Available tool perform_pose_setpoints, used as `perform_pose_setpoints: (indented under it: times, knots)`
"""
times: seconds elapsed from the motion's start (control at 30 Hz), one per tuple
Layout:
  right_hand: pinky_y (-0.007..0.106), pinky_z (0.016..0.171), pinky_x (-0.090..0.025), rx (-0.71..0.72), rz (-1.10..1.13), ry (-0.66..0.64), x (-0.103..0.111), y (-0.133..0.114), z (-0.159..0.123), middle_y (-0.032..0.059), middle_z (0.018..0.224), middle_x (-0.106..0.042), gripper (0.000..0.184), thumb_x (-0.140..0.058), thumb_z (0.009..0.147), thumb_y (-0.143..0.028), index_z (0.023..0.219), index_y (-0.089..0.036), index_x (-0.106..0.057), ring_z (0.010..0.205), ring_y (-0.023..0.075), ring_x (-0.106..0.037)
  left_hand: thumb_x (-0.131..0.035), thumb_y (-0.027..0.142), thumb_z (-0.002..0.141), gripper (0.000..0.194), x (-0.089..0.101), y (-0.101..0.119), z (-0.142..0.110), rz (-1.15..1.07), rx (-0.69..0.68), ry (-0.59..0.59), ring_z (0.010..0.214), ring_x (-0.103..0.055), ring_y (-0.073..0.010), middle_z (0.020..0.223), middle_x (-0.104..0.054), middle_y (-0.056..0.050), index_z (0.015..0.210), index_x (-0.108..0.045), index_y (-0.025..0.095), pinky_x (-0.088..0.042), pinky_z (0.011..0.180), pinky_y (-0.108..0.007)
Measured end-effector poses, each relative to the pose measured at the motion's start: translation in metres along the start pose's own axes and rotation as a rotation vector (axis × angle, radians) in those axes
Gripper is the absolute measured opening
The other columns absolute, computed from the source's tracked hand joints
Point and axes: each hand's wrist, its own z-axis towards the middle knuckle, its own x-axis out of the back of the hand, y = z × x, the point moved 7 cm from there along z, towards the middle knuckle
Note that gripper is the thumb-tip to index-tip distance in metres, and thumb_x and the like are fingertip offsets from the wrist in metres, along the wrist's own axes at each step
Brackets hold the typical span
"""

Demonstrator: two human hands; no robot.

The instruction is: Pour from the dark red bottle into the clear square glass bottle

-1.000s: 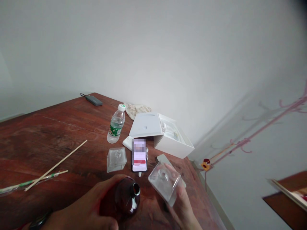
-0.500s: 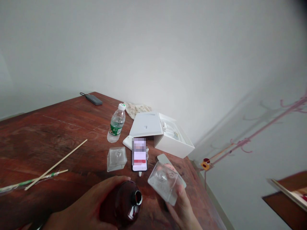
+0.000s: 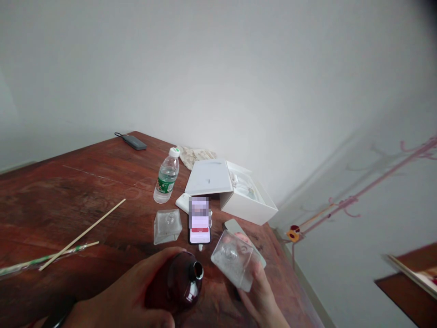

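While my feed shows little shifted in the last half second, a steady hold by my judgement, the left hand is wrapped round an uncapped dark bottle, the right hand clamped on a clear container just beside it, phone beyond on the tabletop.

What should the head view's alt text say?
The left hand grips a dark uncapped bottle while the right hand holds a clear plastic container over a wooden table. Beyond are a second clear container, a lit phone, a green-labelled bottle and a white box.
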Motion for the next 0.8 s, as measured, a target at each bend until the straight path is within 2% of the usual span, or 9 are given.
perform_pose_setpoints:
  times: [0.13,0.23,0.4,0.53,0.67,0.8]
  knots:
    - [0.055,0.093,-0.067,0.032,-0.006,0.028,0.000,-0.008,0.000,0.0149,0.125,-0.084,0.084,-0.093,0.063,-0.083,0.125,-0.031,-0.070,0.112,0.0430,-0.081,-0.091,0.071,0.086,0.082,-0.004,0.006,0.000,-0.028,0.003,-0.030,0.123,-0.073,-0.0381,0.140,-0.077,-0.010,0.151,-0.066,0.028,-0.059,0.109,-0.048]
    - [0.055,0.094,-0.067,0.047,0.004,0.051,0.002,-0.008,0.001,0.0152,0.123,-0.084,0.086,-0.097,0.059,-0.080,0.124,-0.031,-0.070,0.109,0.0425,-0.082,-0.089,0.070,0.088,0.083,-0.006,0.011,0.001,-0.009,-0.015,-0.046,0.127,-0.072,-0.0394,0.143,-0.075,-0.012,0.154,-0.064,0.027,-0.056,0.113,-0.050]
    - [0.055,0.096,-0.067,0.037,0.059,0.031,0.001,0.001,0.001,0.0117,0.128,-0.084,0.087,-0.103,0.054,-0.073,0.125,-0.035,-0.070,0.110,0.0416,-0.082,-0.087,0.066,0.092,0.077,0.001,0.011,-0.001,0.133,0.023,0.022,0.139,-0.065,-0.0414,0.153,-0.071,-0.008,0.158,-0.062,0.035,-0.052,0.119,-0.048]
    - [0.049,0.095,-0.066,0.050,0.105,0.031,0.001,0.004,0.000,0.0087,0.127,-0.083,0.087,-0.107,0.053,-0.067,0.126,-0.037,-0.071,0.110,0.0384,-0.082,-0.083,0.070,0.094,0.078,0.001,0.013,-0.005,0.207,-0.022,0.008,0.140,-0.065,-0.0413,0.155,-0.070,-0.008,0.159,-0.061,0.034,-0.049,0.122,-0.048]
    - [0.045,0.097,-0.064,0.057,0.051,0.032,-0.001,0.001,-0.003,0.0098,0.130,-0.082,0.091,-0.109,0.050,-0.065,0.128,-0.035,-0.073,0.112,0.0375,-0.081,-0.083,0.068,0.095,0.080,-0.002,0.014,-0.004,0.144,-0.036,-0.010,0.145,-0.062,-0.0426,0.158,-0.067,-0.013,0.161,-0.058,0.029,-0.049,0.124,-0.051]
    - [0.041,0.099,-0.062,0.136,-0.050,0.021,-0.004,-0.008,-0.005,0.0127,0.135,-0.081,0.095,-0.109,0.048,-0.068,0.128,-0.030,-0.075,0.120,0.0371,-0.078,-0.085,0.065,0.095,0.082,-0.008,0.016,-0.002,0.058,-0.050,-0.061,0.153,-0.054,-0.0446,0.161,-0.064,-0.015,0.162,-0.056,0.028,-0.047,0.126,-0.056]
